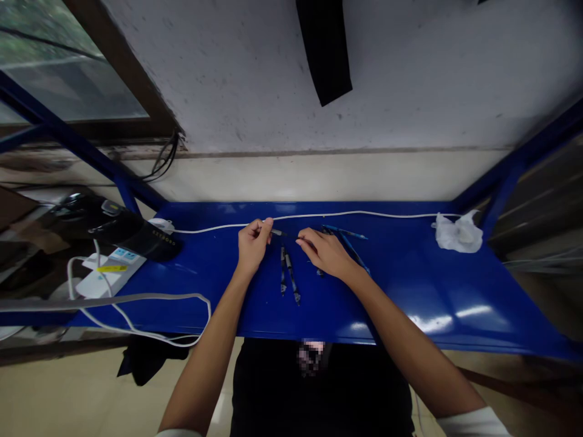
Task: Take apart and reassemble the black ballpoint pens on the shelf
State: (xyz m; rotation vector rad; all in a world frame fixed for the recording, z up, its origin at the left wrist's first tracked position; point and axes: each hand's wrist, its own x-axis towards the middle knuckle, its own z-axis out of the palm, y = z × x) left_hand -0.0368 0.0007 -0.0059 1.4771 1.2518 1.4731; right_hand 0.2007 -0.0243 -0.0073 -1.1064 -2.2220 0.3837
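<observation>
My left hand [254,243] pinches one end of a pen [278,232], which points to the right over the blue table [410,273]. Across a short gap, my right hand [321,247] is curled with its fingertips together; whatever they hold, if anything, is too small to make out. Two dark pens, one [283,271] beside another [292,278], lie between my forearms. Blue pens lie around my right hand, one [346,232] behind it and one [356,255] to its right, partly covered by the hand.
A white cable [328,215] runs along the table's back to a crumpled white plastic bag [458,233] at the right. At the left are a black bottle-like object [136,233], a white power strip [112,274] and a looped cable [207,309]. Blue frame posts flank the table.
</observation>
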